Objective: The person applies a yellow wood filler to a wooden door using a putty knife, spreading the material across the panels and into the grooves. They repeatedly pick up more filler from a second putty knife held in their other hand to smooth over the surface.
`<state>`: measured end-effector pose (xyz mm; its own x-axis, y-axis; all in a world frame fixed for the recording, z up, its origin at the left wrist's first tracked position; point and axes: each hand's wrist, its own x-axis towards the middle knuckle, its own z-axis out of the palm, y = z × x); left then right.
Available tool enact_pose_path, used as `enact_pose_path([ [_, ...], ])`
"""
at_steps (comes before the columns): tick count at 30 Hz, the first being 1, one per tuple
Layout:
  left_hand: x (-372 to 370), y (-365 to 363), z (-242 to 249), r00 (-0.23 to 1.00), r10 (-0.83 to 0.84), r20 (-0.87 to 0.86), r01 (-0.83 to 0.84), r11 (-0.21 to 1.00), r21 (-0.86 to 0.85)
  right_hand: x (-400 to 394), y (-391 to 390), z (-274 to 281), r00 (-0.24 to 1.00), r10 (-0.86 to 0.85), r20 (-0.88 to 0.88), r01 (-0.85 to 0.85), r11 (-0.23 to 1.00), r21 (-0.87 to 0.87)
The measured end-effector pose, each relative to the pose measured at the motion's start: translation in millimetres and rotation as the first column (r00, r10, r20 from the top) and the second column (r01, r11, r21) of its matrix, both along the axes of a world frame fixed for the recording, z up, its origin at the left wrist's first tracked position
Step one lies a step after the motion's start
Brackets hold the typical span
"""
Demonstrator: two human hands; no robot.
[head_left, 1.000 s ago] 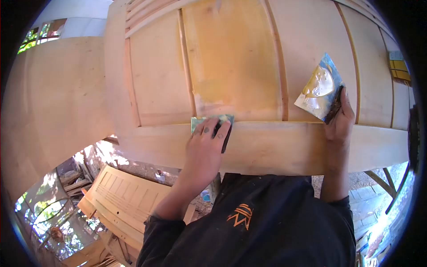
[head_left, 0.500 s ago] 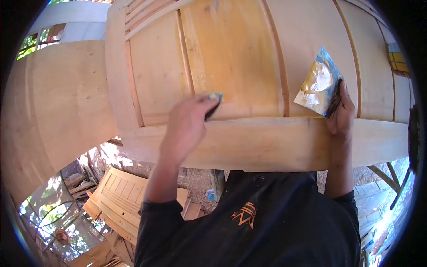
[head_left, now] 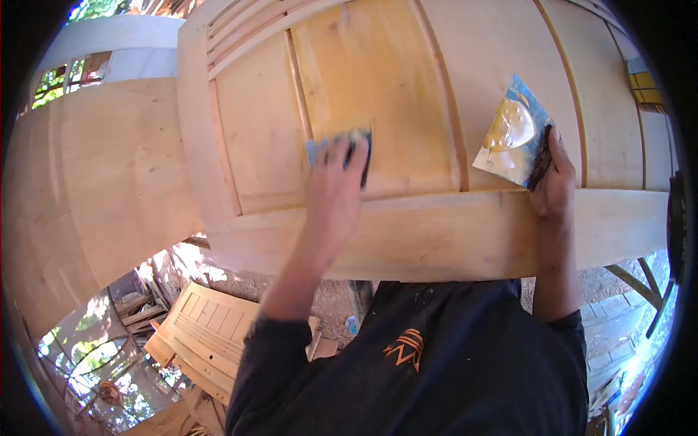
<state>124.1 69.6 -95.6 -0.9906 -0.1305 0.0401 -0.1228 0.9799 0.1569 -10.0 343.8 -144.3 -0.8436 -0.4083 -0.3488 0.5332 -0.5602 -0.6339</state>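
Note:
My left hand (head_left: 334, 178), somewhat blurred, grips a thin flat spreader (head_left: 368, 149) with bluish and dark smears against a wooden door panel (head_left: 378, 94). Wet, yellowish streaks cover that panel, which lies between two raised wooden strips. On the right, my right hand (head_left: 556, 182) holds a square board (head_left: 502, 156) by its dark-stained edge. A glossy puddle of clear yellowish liquid (head_left: 518, 123) spreads over the board's blue and cream smeared face. The board is tilted over the pale, bare-looking panel beside the yellow one.
A plain plywood sheet (head_left: 94, 189) stands to the left. Below it, another panelled door (head_left: 207, 327) leans among wood scraps. A yellow box-like item (head_left: 646, 86) is at the far right edge of the door. Wooden support legs (head_left: 632, 283) show at lower right.
My left hand has moved up and slightly right across the yellowish panel, turning the spreader's broad side into view. My right hand and the board have shifted slightly left.

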Motion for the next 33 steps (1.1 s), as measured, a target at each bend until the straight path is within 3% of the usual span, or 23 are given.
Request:
enact_pose_path([
  [2, 28, 21, 13, 0.995, 0.009, 0.097, -0.009, 1.0, -0.003, -2, 0, -1, 0.999, -0.035, 0.019, 0.035, 0.999, -0.009],
  [5, 28, 10, 55, 0.9, 0.013, 0.435, -0.153, 0.945, 0.289, -4, 0, -5, 1.0, -0.018, 0.006, 0.018, 1.0, 0.02],
  [7, 0, -14, 55, 0.97, 0.074, 0.231, -0.117, 0.977, 0.177, -5, 0, -5, 0.999, 0.022, -0.033, -0.023, 0.999, -0.03],
  [9, -43, -48, 47, 0.995, -0.006, 0.097, -0.011, 0.986, 0.164, 0, 0, -3, 1.0, 0.003, -0.008, -0.002, 1.0, 0.014],
  [11, -79, -73, 31, 0.983, -0.023, 0.18, -0.014, 0.979, 0.203, -2, -6, 0, 0.996, -0.069, 0.058, 0.061, 0.989, 0.138],
  [14, -84, -75, 31, 0.94, -0.053, 0.338, -0.036, 0.967, 0.252, -2, -4, -2, 0.991, -0.103, 0.087, 0.087, 0.981, 0.173],
  [16, -45, -61, 21, 0.944, -0.166, 0.286, 0.101, 0.969, 0.227, 1, 4, -10, 0.997, -0.037, 0.071, 0.032, 0.997, 0.074],
  [18, -4, -29, 31, 0.936, -0.147, 0.319, 0.093, 0.979, 0.179, -6, 11, -15, 0.999, 0.053, 0.002, -0.052, 0.995, -0.087],
  [21, 28, -14, 47, 0.906, -0.171, 0.388, 0.029, 0.938, 0.346, -6, 10, -15, 0.996, 0.091, -0.005, -0.091, 0.986, -0.14],
  [23, 22, -34, 55, 0.913, -0.14, 0.382, -0.021, 0.922, 0.387, -4, 5, -11, 0.999, 0.022, 0.035, -0.022, 1.0, -0.009],
  [25, -9, -74, 57, 0.971, -0.07, 0.228, 0.011, 0.968, 0.251, -5, 1, -6, 0.999, -0.034, 0.042, 0.031, 0.997, 0.067],
  [27, -46, -125, 54, 0.97, 0.032, 0.241, -0.093, 0.965, 0.245, -1, 0, -2, 0.998, -0.034, 0.043, 0.03, 0.996, 0.087],
  [29, -76, -172, 38, 0.964, 0.016, 0.264, -0.065, 0.982, 0.177, -2, 2, -2, 0.999, -0.026, 0.031, 0.024, 0.998, 0.057],
  [33, -96, -191, 24, 0.911, 0.041, 0.41, -0.139, 0.967, 0.212, 0, -2, 2, 0.996, -0.07, 0.049, 0.063, 0.989, 0.131],
])
